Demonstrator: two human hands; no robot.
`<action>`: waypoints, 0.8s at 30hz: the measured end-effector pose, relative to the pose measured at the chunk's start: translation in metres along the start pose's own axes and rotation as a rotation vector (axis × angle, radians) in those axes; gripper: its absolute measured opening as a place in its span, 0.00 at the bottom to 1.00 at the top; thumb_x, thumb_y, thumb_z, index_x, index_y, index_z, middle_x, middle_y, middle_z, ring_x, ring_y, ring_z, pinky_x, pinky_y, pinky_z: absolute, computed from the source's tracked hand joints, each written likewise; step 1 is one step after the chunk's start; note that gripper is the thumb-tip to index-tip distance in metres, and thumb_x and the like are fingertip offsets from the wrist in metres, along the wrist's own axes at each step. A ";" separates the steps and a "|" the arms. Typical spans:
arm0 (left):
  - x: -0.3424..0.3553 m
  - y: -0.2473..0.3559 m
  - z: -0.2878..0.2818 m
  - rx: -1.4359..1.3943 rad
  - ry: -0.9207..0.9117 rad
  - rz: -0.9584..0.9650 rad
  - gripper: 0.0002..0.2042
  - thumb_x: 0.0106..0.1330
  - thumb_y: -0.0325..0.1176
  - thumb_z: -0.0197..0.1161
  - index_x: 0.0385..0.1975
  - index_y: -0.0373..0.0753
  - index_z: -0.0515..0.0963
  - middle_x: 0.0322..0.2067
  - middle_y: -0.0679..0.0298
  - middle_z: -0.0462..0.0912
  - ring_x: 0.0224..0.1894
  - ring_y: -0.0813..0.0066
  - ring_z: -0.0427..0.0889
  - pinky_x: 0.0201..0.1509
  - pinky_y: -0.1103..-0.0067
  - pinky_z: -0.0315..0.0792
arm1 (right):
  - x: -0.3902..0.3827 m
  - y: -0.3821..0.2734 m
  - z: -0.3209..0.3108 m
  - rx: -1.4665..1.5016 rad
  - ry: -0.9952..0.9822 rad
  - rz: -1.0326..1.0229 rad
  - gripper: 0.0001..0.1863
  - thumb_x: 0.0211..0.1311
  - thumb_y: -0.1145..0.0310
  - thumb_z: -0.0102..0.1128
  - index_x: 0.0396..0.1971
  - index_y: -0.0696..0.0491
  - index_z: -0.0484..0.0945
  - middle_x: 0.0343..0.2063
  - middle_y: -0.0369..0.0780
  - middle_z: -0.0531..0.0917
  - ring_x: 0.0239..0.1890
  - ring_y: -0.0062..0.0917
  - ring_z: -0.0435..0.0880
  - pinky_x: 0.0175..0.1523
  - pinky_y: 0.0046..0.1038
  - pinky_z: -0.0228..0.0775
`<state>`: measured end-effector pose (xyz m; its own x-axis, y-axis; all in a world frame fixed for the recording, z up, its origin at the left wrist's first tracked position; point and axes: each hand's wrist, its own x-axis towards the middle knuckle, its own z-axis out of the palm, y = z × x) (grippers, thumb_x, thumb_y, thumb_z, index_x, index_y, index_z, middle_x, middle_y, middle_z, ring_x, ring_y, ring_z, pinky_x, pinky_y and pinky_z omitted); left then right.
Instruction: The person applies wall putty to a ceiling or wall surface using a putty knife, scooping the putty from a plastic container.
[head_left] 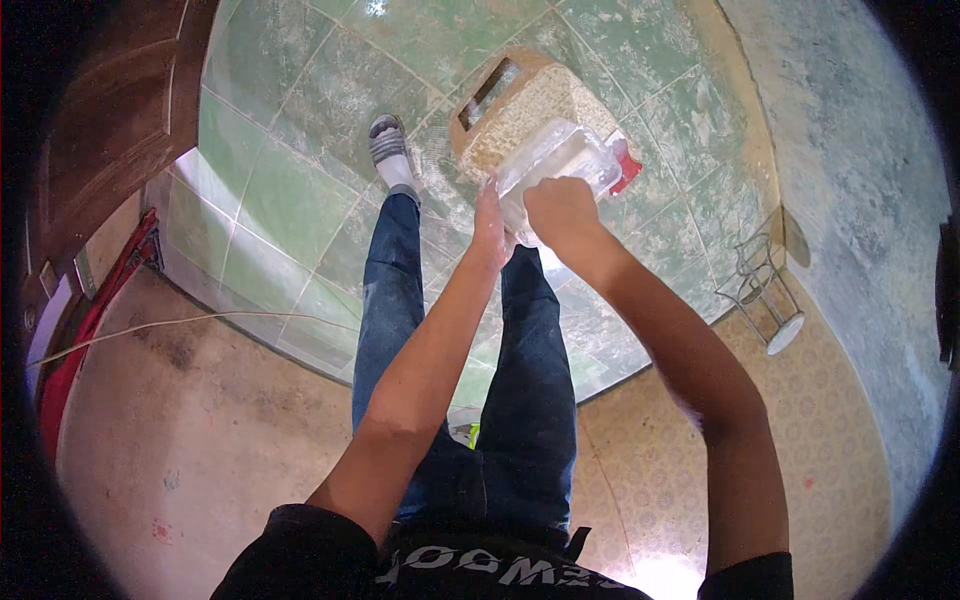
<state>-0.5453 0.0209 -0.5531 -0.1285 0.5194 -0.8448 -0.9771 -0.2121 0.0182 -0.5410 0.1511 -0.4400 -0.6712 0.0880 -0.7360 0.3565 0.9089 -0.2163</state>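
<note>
A clear plastic container (pixel 560 148) is held up in front of my legs. My left hand (pixel 489 228) grips its near left side, thumb up along the edge. Over the container's near part, my right hand (pixel 562 210) is closed with the fingers turned down. Whatever those fingers hold, if anything, is hidden. Beyond the container stands a tan box (pixel 510 122) with a pale, speckled surface and a rectangular opening in its far left part. Something red (pixel 626 166) shows at the container's far right side.
Green floor tiles (pixel 260 190) carry white smears. My slippered foot (pixel 388 140) stands left of the box. A metal stand (pixel 765 290) is at the right by the wall (pixel 850 150). On the left are a brown wooden door (pixel 130 110) and a thin cable (pixel 190 318).
</note>
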 end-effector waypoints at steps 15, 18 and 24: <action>-0.016 0.003 0.031 0.003 0.044 -0.027 0.26 0.72 0.52 0.46 0.58 0.37 0.68 0.52 0.58 0.76 0.53 0.65 0.76 0.58 0.67 0.69 | 0.004 0.032 0.007 0.088 -0.051 0.101 0.10 0.56 0.69 0.53 0.30 0.54 0.83 0.32 0.47 0.85 0.36 0.43 0.85 0.42 0.42 0.76; -0.014 0.006 0.016 0.041 0.039 0.055 0.26 0.71 0.52 0.47 0.58 0.37 0.68 0.51 0.58 0.76 0.53 0.64 0.76 0.59 0.68 0.68 | -0.012 0.009 0.002 0.199 -0.146 0.138 0.12 0.57 0.69 0.51 0.31 0.56 0.84 0.33 0.50 0.85 0.37 0.45 0.85 0.43 0.43 0.76; -0.018 0.006 0.025 0.039 0.125 0.031 0.27 0.71 0.53 0.48 0.58 0.37 0.67 0.52 0.57 0.75 0.53 0.63 0.75 0.60 0.67 0.68 | -0.057 -0.005 -0.018 0.354 -0.140 0.252 0.13 0.57 0.68 0.50 0.31 0.58 0.83 0.32 0.53 0.84 0.37 0.46 0.85 0.44 0.44 0.75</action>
<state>-0.5535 0.0309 -0.5245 -0.1388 0.4055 -0.9035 -0.9792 -0.1924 0.0640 -0.5159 0.1483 -0.3855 -0.4495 0.2108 -0.8681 0.7139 0.6689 -0.2072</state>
